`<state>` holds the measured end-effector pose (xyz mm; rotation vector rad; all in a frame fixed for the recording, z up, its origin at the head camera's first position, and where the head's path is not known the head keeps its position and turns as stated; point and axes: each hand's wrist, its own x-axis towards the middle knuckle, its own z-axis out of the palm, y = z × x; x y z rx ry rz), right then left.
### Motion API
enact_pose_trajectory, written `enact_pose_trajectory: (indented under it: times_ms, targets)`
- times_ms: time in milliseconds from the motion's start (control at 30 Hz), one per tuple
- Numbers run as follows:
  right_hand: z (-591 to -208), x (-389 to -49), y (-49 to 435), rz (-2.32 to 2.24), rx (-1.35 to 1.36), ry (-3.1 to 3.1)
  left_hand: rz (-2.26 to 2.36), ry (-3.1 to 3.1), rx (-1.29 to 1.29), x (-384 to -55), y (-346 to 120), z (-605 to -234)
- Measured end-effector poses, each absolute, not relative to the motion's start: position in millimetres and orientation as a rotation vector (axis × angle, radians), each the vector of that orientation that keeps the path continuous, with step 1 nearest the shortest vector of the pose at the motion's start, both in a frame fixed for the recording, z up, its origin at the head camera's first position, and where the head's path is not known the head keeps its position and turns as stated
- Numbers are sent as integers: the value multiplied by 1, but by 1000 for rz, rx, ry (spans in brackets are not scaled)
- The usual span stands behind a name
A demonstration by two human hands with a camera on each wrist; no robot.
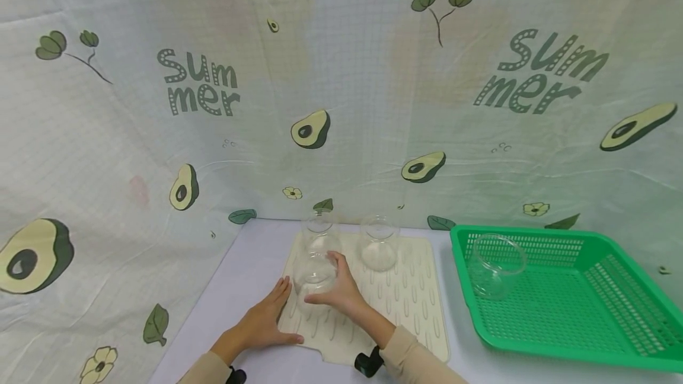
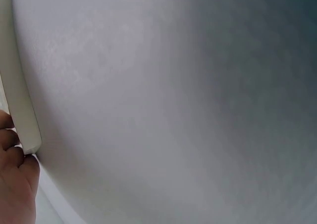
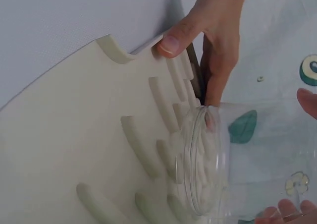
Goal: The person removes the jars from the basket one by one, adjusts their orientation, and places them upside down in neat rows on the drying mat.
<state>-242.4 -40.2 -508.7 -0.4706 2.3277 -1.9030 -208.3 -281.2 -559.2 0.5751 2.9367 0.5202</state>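
A clear jar (image 1: 306, 272) risked a knock on the ridged mat (image 1: 418, 319).
The right hand (image 1: 344, 289) was curled round the jar at the mat's left side; the left hand (image 1: 261, 322) lay spread against the mat's edge. Pushing too far back could have struck the second jar (image 1: 320, 229) close behind, and a tug on the mat might have rocked both.

Cream across the rectangular mat (image 1: 416, 295), patterned with oblong ridges; colourless in the clear round cups (image 1: 315, 276); bright green on the latticed plastic basket (image 1: 539, 345) at right; whitish on the far cloth (image 1: 352, 28), printed with avocados (image 1: 320, 129) and green "summer" lettering (image 1: 198, 83).
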Motion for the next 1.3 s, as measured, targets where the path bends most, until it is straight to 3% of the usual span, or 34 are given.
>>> enact_pose_trajectory:
  times_ms: [767,1300]
  targets:
    - [-515,-245,-40,-1866,-631,2372,503,2950,574,-208,-279,-557]
    - [-479,-259,-9,-1964,-738,2269,501,2965,550,-209,-278,-560]
